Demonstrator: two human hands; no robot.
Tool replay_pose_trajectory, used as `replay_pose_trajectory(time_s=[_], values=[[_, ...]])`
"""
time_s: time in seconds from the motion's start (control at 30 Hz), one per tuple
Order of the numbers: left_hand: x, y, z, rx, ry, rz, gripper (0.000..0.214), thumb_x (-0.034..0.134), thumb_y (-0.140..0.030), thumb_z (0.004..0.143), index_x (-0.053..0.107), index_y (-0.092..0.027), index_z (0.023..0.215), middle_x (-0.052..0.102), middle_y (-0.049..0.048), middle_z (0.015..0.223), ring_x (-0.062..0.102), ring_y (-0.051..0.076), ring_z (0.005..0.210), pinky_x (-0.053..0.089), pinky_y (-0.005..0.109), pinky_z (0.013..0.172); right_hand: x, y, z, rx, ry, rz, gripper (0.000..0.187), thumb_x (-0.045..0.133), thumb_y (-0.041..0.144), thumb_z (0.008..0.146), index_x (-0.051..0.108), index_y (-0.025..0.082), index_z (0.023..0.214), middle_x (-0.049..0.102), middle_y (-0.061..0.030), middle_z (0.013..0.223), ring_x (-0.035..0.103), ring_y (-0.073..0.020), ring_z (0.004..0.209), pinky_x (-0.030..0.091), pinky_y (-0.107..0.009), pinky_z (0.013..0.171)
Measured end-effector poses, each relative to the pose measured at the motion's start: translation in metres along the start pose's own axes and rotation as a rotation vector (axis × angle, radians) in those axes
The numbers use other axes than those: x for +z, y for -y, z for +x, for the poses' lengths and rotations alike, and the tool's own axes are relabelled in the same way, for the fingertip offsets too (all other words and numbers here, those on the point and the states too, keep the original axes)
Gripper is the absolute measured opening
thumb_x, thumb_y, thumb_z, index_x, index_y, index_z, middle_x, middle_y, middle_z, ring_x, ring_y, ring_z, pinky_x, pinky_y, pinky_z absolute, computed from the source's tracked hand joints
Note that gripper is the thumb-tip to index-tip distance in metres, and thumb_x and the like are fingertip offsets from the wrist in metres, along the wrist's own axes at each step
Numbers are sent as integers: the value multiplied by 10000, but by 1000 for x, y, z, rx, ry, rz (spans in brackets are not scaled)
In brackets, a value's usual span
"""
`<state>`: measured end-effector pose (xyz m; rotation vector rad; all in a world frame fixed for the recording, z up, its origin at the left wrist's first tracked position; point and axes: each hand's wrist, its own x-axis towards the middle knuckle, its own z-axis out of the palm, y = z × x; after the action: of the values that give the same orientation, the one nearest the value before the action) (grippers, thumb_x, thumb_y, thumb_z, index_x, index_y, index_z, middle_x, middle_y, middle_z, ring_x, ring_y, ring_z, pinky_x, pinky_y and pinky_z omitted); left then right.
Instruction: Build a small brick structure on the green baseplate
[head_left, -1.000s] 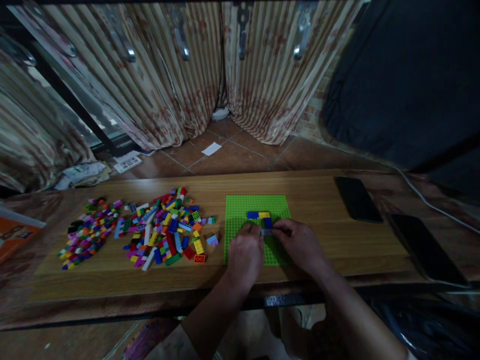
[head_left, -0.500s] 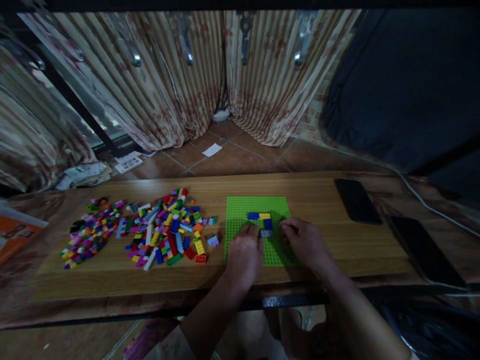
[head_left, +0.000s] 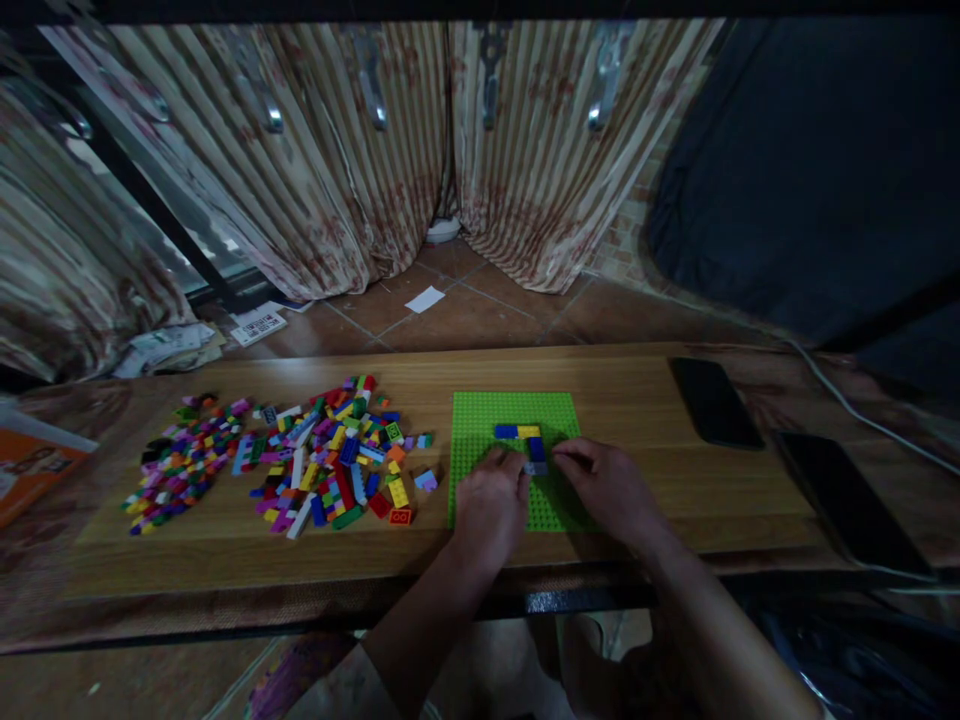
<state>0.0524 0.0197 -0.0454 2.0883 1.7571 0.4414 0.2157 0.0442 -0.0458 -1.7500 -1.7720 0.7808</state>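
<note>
A bright green baseplate (head_left: 480, 405) lies on the wooden board. On it, a blue brick (head_left: 506, 432) and a yellow brick (head_left: 529, 432) form a row, with a darker blue brick (head_left: 535, 449) running toward me from the right end. At its near end sits a greyish-blue brick (head_left: 535, 468). My left hand (head_left: 491, 500) is closed, its fingertips at the left end of that greyish-blue brick. Just to the right of the bricks, my right hand (head_left: 607, 485) has thumb and forefinger pinched together; whatever they hold is too small to make out.
Left of the baseplate lies a big heap of mixed bricks (head_left: 330, 460), and beyond it a pile of smaller pieces (head_left: 191, 460). Two dark phones, one on the board (head_left: 716, 402) and one past its right end (head_left: 847, 500), lie at the right. A white cable (head_left: 847, 400) runs behind them.
My right hand has moved slightly left, closer to the bricks, and its pinch is tighter. My left hand has barely shifted. The greyish-blue brick sits slightly farther right.
</note>
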Motion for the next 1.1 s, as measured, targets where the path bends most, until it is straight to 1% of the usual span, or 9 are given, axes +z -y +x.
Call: replay_pose_trajectory(time_s=[0.23,0.37,0.53,0.67,0.87,1.0,1.1], values=[[-1,3,1,-4,-12,-37,178,473,-217,920,620,-241,1017,661,13,1021,636,156,854,471,255,734,0,4,-3,-2,37,36,159,601,313,784,705,209,840,740,-38,813,678,-194,753,491,-317,714],[-7,5,1,-26,-19,-36,152,488,-221,911,615,-231,992,665,22,1008,639,165,865,469,263,741,1,4,-3,-5,31,32,169,584,324,803,706,212,837,744,-38,829,682,-195,759,493,-317,715],[-15,14,-1,-57,-16,-54,144,490,-234,907,615,-228,979,668,21,999,645,163,836,462,264,727,2,2,-1,-38,20,22,175,571,323,819,708,215,838,743,-39,810,680,-195,753,491,-320,729],[-19,19,2,-102,-59,-47,159,484,-252,914,617,-233,998,669,22,1012,651,172,854,463,268,738,3,3,-1,-21,27,2,179,566,326,829,707,217,843,744,-38,827,680,-195,753,483,-314,714],[-22,18,10,-83,-57,0,166,490,-209,901,612,-225,1013,667,21,1015,652,182,865,475,275,739,2,3,-1,-23,24,-19,186,561,333,829,704,215,842,739,-35,814,667,-190,718,469,-309,678],[-22,19,11,-70,-26,20,176,473,-215,912,609,-227,1023,666,27,1023,650,176,865,479,269,734,3,1,-1,-34,23,-16,191,550,330,833,701,215,850,736,-35,806,668,-191,721,474,-310,688],[-22,21,12,-65,-31,20,192,469,-215,917,606,-236,1050,658,28,1043,644,173,887,481,269,757,4,0,-1,-44,8,-26,189,543,333,838,694,220,848,734,-34,811,670,-196,737,475,-315,700]])
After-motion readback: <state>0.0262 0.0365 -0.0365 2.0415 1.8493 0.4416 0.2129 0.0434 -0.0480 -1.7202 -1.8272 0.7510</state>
